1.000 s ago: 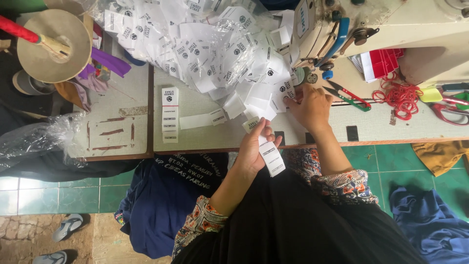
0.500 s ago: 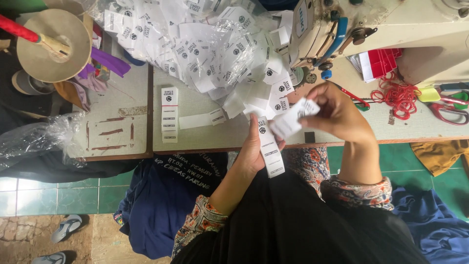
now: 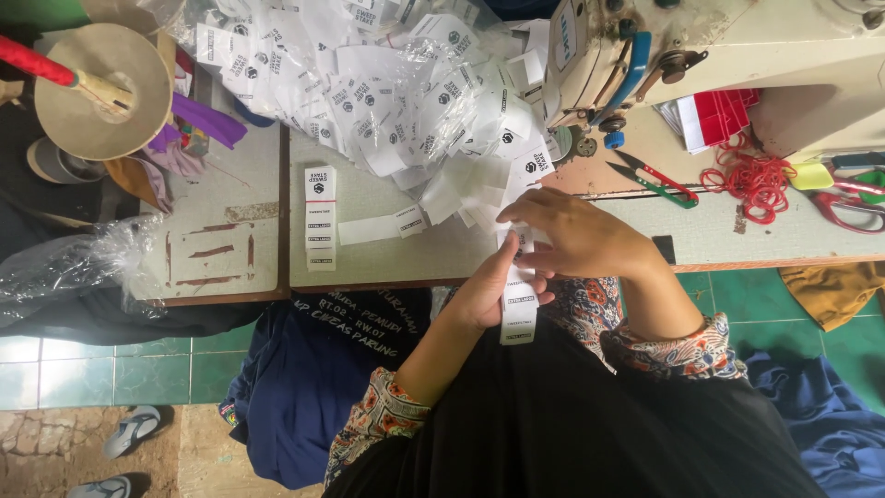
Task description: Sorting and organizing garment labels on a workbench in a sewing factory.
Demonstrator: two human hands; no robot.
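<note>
My left hand grips a narrow stack of white printed labels at the front edge of the sewing table. Just above it, my right hand pinches the top of that same stack with its fingers closed. A big heap of loose white labels lies on the table behind both hands. A neat small pile of labels and a single long label lie to the left of my hands.
A cream sewing machine stands at the right, with snips, red thread and red-handled scissors beside it. A thread cone on a red rod is at far left. Dark blue garments lie on the floor.
My right hand came back from the label heap by the machine down to the stack in my left hand. The left hand stayed almost still.
</note>
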